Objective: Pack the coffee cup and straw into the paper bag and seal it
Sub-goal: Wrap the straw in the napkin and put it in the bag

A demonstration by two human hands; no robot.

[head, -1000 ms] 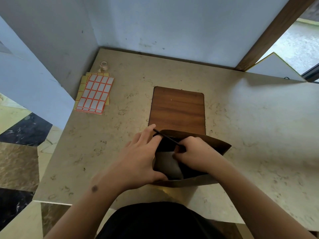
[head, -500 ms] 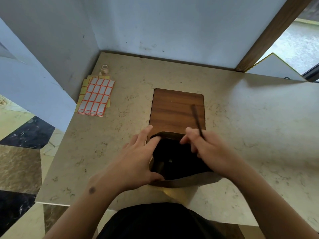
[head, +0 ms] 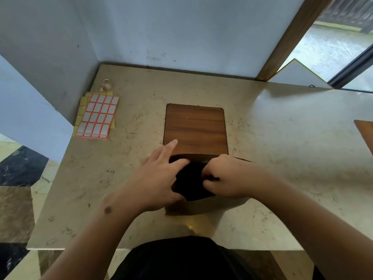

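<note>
A brown paper bag (head: pixel 193 157) stands upright near the table's front edge, its mouth open and dark inside. My left hand (head: pixel 153 178) grips the left rim of the mouth, with thumb and fingers spreading it. My right hand (head: pixel 228 176) is curled at the right rim, pinching a thin black straw (head: pixel 214 179); only a short dark bit of it shows by my fingers, over the bag's mouth. The coffee cup cannot be seen in the dark interior.
A wooden board (head: pixel 194 128) lies flat just behind the bag. Sheets of red-bordered labels (head: pixel 96 116) and a small tape roll (head: pixel 106 83) sit at the far left by the wall. Another wooden piece (head: pixel 366 134) pokes in at the right edge.
My right hand came down from above the board, taking the straw from upright over the wood down into the bag's mouth. My left hand stayed on the bag's left rim.
</note>
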